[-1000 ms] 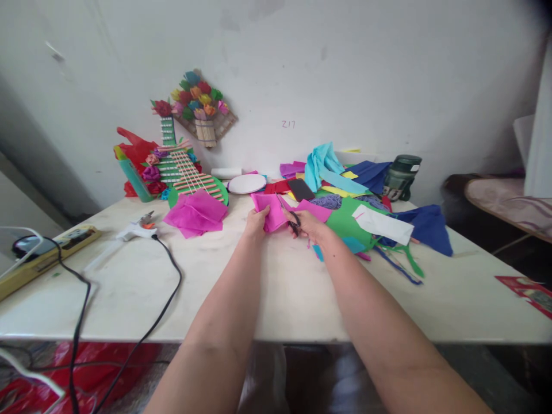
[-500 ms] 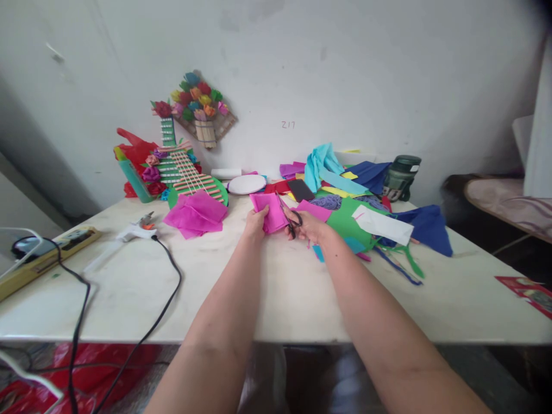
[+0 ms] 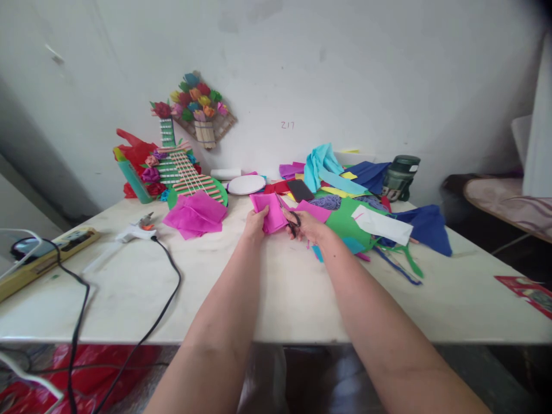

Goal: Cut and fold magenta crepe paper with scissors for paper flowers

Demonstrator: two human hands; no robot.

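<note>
A folded piece of bright pink paper (image 3: 271, 214) is pinched at its left edge by my left hand (image 3: 257, 223). Closed round the handles of dark scissors (image 3: 294, 223) is my right hand (image 3: 307, 225). The scissor blades lie along the right part of the pink paper; whether they are cutting cannot be made out. Behind my right hand more pink paper (image 3: 317, 211) lies beside a green sheet (image 3: 351, 221). On the left of the table rests a crumpled magenta paper (image 3: 196, 215).
A hot glue gun (image 3: 137, 229) with a black cord lies left, near a power strip (image 3: 47, 261). A guitar-shaped craft (image 3: 185, 172) leans at the back. A phone (image 3: 301, 190), a white strip (image 3: 383, 224), blue paper (image 3: 425, 227) and a dark bottle (image 3: 402, 177) stand or lie at right.
Between the two frames the scissor handles have drawn slightly closer together in my right hand. My left hand and the pink paper stay about where they were.
</note>
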